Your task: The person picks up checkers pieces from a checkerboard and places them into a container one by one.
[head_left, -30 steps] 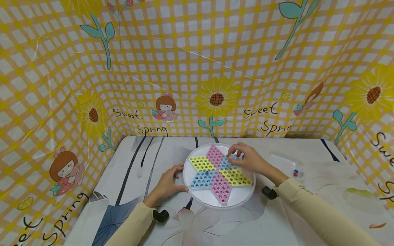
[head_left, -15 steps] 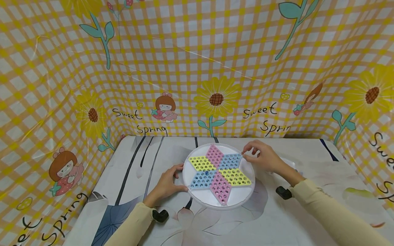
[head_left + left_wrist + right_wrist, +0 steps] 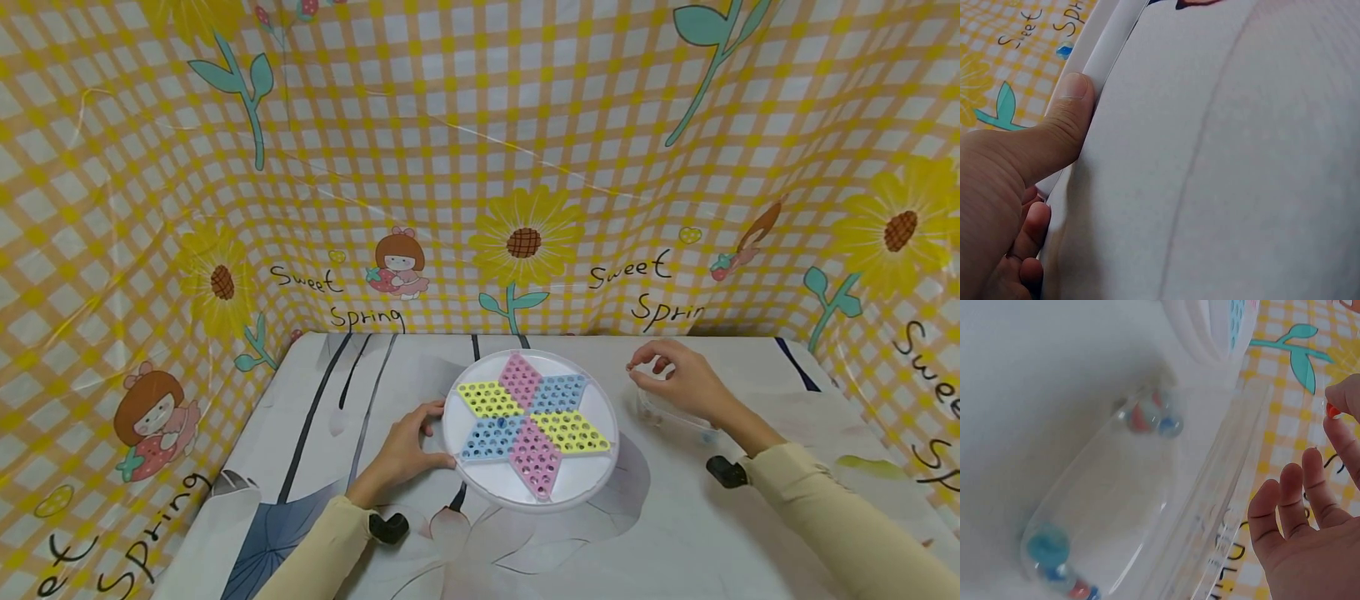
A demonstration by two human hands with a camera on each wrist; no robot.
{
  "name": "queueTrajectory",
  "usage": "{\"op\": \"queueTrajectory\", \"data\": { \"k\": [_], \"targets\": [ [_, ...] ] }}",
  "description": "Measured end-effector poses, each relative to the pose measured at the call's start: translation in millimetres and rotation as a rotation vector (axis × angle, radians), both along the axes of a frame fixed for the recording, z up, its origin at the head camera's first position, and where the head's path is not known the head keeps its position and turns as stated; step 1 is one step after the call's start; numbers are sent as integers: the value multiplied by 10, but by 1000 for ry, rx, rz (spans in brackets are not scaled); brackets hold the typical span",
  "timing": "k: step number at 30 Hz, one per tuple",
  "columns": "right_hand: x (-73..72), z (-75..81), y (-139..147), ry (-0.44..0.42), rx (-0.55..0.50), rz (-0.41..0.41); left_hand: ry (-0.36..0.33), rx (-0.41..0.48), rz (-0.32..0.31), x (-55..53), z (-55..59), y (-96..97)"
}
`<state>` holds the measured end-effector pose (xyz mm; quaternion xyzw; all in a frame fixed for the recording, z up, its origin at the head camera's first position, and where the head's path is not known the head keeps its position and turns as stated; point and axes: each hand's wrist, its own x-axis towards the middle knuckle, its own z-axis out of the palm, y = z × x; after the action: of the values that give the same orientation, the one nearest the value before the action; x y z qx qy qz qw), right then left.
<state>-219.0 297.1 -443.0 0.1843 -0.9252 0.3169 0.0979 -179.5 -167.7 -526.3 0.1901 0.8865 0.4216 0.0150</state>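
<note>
A round white Chinese checkers board [image 3: 480,483] with a star of pink, yellow and blue sections lies on the table. My left hand [image 3: 405,450] holds its left rim, thumb [image 3: 1072,106] against the side and fingers partly hidden behind the edge. A blue marble [image 3: 501,423] stands out on the near blue section. To the board's right, my right hand [image 3: 682,379] is raised over a clear plastic tray [image 3: 660,417]. Between its thumb and index finger it pinches a marble with red in it [image 3: 1332,411]; the other fingers are spread, loosely bent.
In the right wrist view, several marbles [image 3: 1147,415] sit at one end of the tray, and a teal marble [image 3: 1048,545] with a few others sits at the other. A yellow checked cloth [image 3: 420,167] hangs around the table's back and sides.
From over the board's far blue section, my right hand has moved right, away from the board to above the clear tray. The left hand has stayed at the rim.
</note>
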Motion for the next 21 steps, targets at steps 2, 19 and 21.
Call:
{"op": "queueTrajectory", "data": {
  "k": [2,19,21],
  "targets": [
    [13,3,47,9,4,-6,-4,4,1,4,-3,-3],
    [52,-95,417,-39,12,-95,-17,15,-4,-16,-7,-19],
    [51,-109,438,-52,18,-105,-18,15,-3,-15,-8,-17]
  ]
}}
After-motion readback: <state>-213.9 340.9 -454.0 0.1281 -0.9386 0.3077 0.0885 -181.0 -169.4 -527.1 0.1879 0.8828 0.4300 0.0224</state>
